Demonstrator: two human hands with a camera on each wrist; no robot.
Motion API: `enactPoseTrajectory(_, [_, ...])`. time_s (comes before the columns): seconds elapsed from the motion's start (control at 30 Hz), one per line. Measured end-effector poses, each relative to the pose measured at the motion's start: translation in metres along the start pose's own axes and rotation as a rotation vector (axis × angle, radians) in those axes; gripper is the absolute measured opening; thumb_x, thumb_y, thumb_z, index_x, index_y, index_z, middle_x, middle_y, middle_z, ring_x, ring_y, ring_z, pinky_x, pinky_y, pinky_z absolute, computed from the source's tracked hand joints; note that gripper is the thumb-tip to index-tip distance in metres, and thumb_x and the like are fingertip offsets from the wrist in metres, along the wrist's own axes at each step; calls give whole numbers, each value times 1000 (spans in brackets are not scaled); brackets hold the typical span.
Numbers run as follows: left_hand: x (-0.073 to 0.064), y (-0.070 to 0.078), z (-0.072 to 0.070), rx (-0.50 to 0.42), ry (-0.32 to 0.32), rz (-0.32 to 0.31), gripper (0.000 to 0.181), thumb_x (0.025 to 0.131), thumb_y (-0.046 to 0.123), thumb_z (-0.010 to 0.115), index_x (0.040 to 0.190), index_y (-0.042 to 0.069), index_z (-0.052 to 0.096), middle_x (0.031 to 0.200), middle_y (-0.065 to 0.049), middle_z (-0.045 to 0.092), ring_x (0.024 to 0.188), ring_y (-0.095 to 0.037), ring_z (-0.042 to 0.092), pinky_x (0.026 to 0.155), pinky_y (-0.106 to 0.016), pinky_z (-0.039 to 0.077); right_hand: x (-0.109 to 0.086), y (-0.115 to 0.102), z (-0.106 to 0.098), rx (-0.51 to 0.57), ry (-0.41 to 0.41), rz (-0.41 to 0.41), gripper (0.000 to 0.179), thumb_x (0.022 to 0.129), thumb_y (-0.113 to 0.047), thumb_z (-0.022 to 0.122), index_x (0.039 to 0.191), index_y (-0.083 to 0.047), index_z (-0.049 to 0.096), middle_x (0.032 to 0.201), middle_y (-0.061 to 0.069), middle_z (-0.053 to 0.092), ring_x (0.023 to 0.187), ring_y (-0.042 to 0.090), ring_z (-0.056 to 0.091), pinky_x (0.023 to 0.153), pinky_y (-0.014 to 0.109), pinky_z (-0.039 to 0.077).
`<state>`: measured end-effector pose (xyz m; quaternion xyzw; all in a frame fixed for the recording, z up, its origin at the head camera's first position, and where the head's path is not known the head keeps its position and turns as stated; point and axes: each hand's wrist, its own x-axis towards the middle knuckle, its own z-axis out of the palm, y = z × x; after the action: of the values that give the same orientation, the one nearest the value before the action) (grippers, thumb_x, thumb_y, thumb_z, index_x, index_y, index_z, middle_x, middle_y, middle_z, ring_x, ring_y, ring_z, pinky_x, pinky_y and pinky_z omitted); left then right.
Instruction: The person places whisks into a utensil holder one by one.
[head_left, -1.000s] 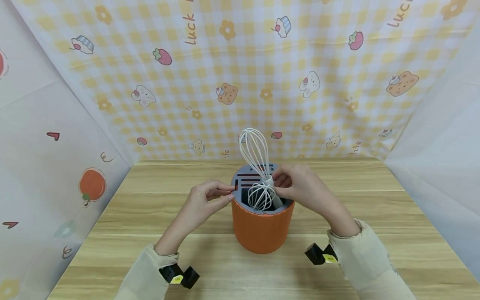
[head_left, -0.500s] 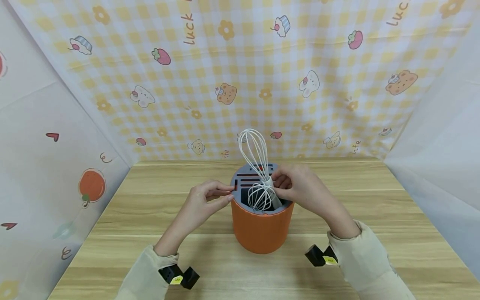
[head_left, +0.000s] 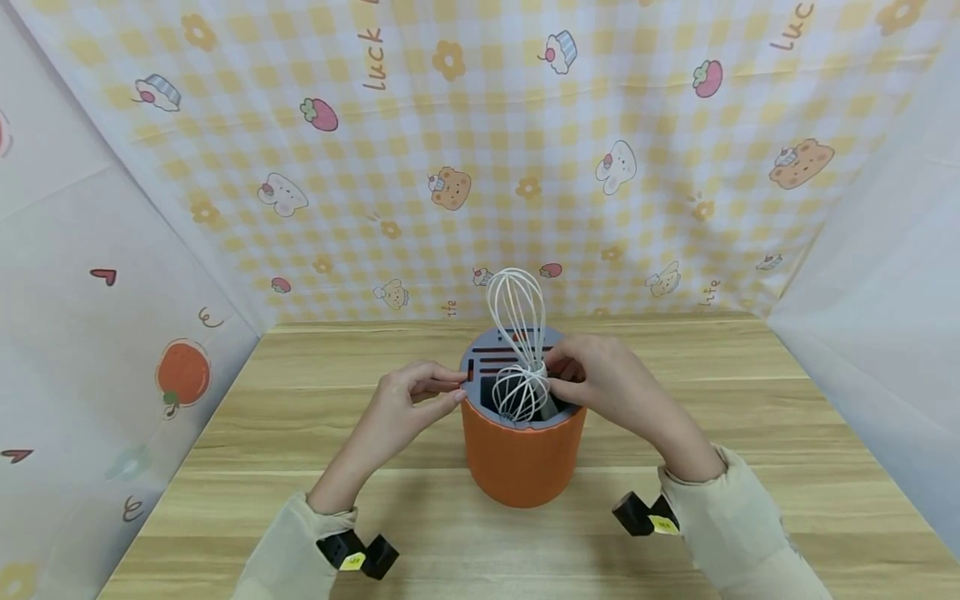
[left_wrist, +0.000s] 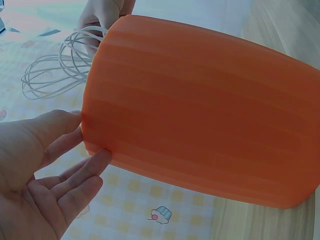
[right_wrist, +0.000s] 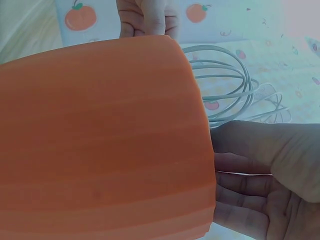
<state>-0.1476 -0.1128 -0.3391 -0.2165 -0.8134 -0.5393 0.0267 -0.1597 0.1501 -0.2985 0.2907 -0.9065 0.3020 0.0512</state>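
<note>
An orange utensil holder (head_left: 522, 462) with a grey slotted top stands upright on the wooden table. My left hand (head_left: 411, 408) grips its left rim with thumb and fingers. With thumb and fingers my right hand (head_left: 606, 375) pinches the handle of a large white whisk (head_left: 517, 304) at the right of the front opening. The whisk's wire head points up, and its lower handle is inside the holder. A smaller whisk (head_left: 517, 395) stands in the same opening, its wires overlapping the large whisk's handle. In the right wrist view the holder's wall hides the right fingertips.
Several narrow slots (head_left: 495, 360) are cut in the holder's grey top behind the opening. A yellow checked cloth (head_left: 360, 225) hangs behind the wooden table (head_left: 315, 417), and white cloth walls (head_left: 135, 350) flank it.
The large whisk's head has come down a little, shifted right and tilts less to the left. My right hand has dipped slightly with it. The left hand and holder stay in place.
</note>
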Motion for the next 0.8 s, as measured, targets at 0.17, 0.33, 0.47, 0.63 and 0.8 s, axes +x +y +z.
enactPoseTrajectory(0.17, [0, 0, -1, -4, -2, 6, 18, 84, 19, 69, 99, 10, 67, 104, -3, 65, 91, -14, 64, 76, -30, 53, 2, -1, -2, 6, -12, 8, 16, 81, -8, 68, 96, -3, 68, 79, -3, 64, 70, 7, 60, 63, 24, 51])
enactPoseTrajectory(0.33, [0, 0, 0, -12, 1, 7, 18, 84, 18, 69, 99, 10, 67, 104, -3, 66, 91, -14, 63, 77, -28, 53, 3, -2, -2, 32, -22, -9, 15, 81, -7, 67, 96, -5, 68, 79, -3, 64, 69, 7, 60, 63, 24, 51])
enactPoseTrajectory(0.47, [0, -1, 0, -15, 2, 3, 18, 83, 17, 69, 99, 9, 67, 103, -3, 66, 91, -14, 64, 76, -26, 53, 4, -2, -2, 69, -33, -29, 14, 80, -5, 67, 94, -8, 68, 78, -4, 63, 68, 6, 59, 62, 24, 51])
enactPoseTrajectory(0.63, [0, -1, 1, -18, 1, -2, 18, 83, 17, 69, 99, 9, 67, 104, -3, 65, 91, -14, 64, 76, -25, 53, 4, -1, -2, 74, -27, -40, 13, 78, -3, 68, 90, -7, 66, 76, -4, 62, 66, 6, 57, 61, 24, 50])
enactPoseTrajectory(0.8, [0, -1, 1, -18, 4, -3, 18, 83, 17, 69, 99, 9, 67, 104, -3, 66, 91, -14, 64, 76, -26, 53, 2, 1, -3, 63, -19, -33, 11, 78, -4, 69, 87, -9, 65, 77, -5, 63, 67, 6, 58, 61, 24, 51])
